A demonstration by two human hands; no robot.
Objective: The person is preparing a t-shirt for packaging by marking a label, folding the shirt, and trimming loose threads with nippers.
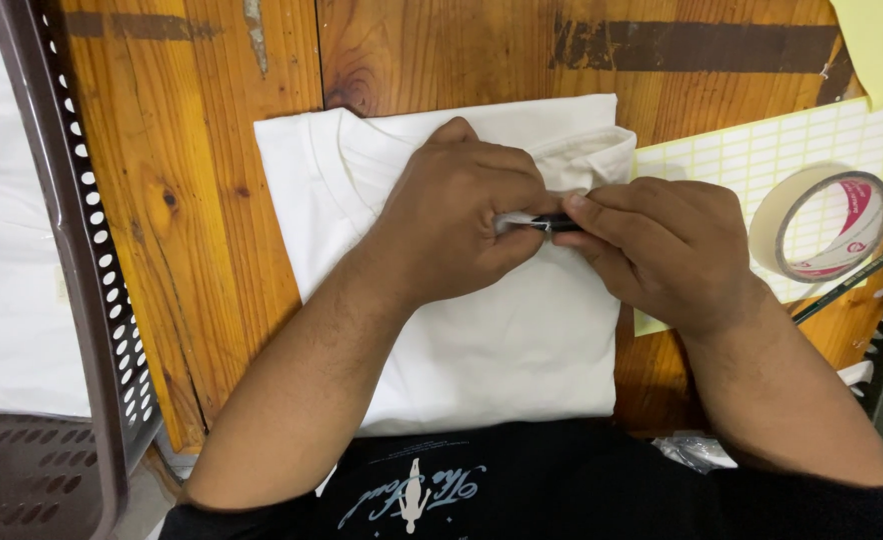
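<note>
A folded white T-shirt (482, 340) lies flat on the wooden table (192, 200), collar toward the far side. My left hand (462, 225) rests on the shirt's upper middle, fingers pinching a small white piece, perhaps a tag or label. My right hand (662, 250) meets it from the right and grips a thin black object (555, 224), probably a pen, whose tip sits between both hands. Most of that object is hidden by my fingers.
A sheet of pale yellow blank labels (762, 150) lies right of the shirt, with a roll of tape (822, 225) on it. A grey perforated basket (82, 300) holding white cloth stands at the left. Crumpled clear plastic (697, 450) lies near the table's front edge.
</note>
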